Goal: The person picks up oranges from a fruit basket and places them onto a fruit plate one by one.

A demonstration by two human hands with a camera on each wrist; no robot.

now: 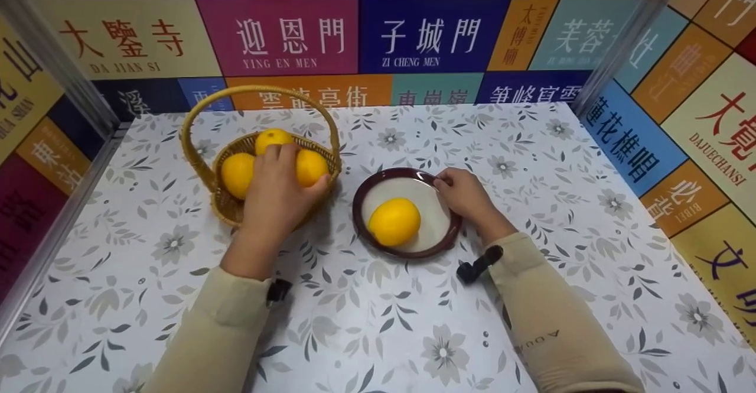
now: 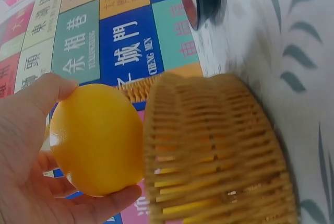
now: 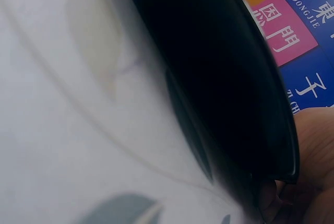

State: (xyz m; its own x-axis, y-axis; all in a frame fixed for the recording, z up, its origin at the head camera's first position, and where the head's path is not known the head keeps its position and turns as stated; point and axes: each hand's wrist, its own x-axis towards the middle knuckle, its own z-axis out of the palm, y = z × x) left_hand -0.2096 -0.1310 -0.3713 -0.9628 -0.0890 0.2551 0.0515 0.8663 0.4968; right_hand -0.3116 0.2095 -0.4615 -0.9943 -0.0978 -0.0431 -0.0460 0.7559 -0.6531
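In the head view my left hand (image 1: 274, 189) reaches over the rim of a wicker basket (image 1: 227, 207) with a tall arched handle. It grips a yellow-orange orange (image 2: 98, 139), thumb on one side and fingers curled round the other, as the left wrist view shows close to the basket wall (image 2: 214, 145). Two more oranges, one on the left (image 1: 237, 174) and one at the back (image 1: 273, 139), lie in the basket. My right hand (image 1: 466, 195) pinches the right rim of a brown-rimmed plate (image 1: 407, 254). On this plate rests a single orange (image 1: 394, 221).
A table with a floral white cover (image 1: 378, 328) bears the basket on the left and the plate to its right. Panels with printed characters (image 1: 277, 35) stand behind and at both sides. The plate's dark underside (image 3: 224, 78) fills much of the right wrist view.
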